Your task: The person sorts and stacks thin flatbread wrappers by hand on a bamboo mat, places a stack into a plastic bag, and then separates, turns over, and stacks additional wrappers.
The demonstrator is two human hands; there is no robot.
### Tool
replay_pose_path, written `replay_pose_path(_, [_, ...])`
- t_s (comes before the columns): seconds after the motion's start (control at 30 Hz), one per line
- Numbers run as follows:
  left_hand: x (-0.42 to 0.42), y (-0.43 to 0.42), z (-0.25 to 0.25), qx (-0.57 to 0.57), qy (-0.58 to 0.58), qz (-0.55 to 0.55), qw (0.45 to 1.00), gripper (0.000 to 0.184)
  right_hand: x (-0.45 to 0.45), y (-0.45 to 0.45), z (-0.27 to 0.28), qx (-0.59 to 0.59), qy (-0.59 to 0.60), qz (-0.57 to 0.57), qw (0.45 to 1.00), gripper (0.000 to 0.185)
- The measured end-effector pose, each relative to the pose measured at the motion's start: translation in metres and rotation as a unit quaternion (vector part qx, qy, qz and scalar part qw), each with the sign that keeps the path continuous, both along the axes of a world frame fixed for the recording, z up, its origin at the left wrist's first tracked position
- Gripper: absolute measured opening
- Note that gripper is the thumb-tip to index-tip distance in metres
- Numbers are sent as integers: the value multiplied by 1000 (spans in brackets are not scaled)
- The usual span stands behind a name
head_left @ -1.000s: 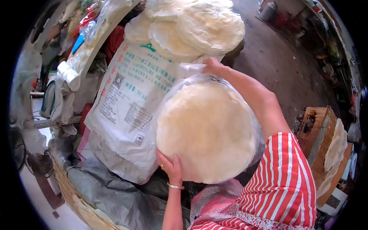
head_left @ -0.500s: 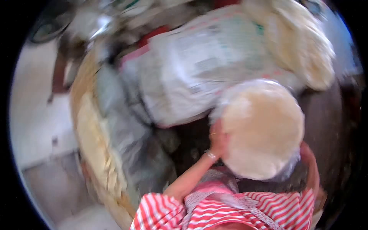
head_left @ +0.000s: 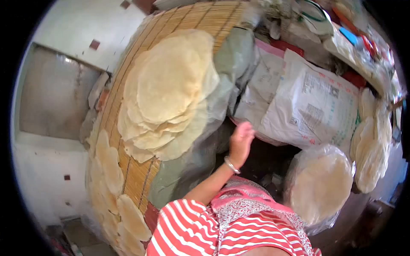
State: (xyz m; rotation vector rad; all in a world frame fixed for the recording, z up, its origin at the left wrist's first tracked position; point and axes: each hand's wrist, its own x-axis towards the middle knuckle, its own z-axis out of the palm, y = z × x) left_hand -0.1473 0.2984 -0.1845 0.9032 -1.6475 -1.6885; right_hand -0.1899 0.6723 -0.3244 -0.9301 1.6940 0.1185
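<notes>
My left hand [head_left: 240, 141] is raised in front of my body, fingers loosely stretched out, and holds nothing. It is nearest to the lower edge of the white printed sack [head_left: 307, 102]. To its right, a stack of round flatbreads in a clear plastic bag [head_left: 321, 187] rests tilted near my right side. My right hand is out of sight. Left of my hand, a pile of thin round flatbreads [head_left: 171, 81] lies on a slatted bamboo mat [head_left: 203, 21], with uneven, overlapping edges. Grey-green plastic sheeting [head_left: 232, 53] covers the mat's near side.
More flatbreads [head_left: 134, 217] lie along the mat's lower left edge. Folded flatbreads [head_left: 369, 145] rest at the sack's right end. Beyond the sack is a cluttered surface with a blue object [head_left: 349, 36]. A tiled floor [head_left: 42, 170] lies at the left.
My view has swung left, bringing the flatbread pile on the mat into sight. My left hand has let go of the bagged stack and moved away; my right hand has left view.
</notes>
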Motion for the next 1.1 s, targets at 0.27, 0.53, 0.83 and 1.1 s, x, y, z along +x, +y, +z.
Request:
replay_pose_path(0.27, [194,-175,61,1,154,408,900,13,4,-430,229,-650,73,31,756,30])
replay_pose_path(0.53, [257,-239,60,245,298,344,856,10,134,-595,198,-609,123,250,743,60])
replay_pose_path(0.83, [229,-263,81,318,393,237,830,20,101,-629,215,-618,-14,221,754,25])
replay_pose_path(1.1, [264,-252,60,244,268,435,824,17,-3,-713,348,-598,-46,137,789,17])
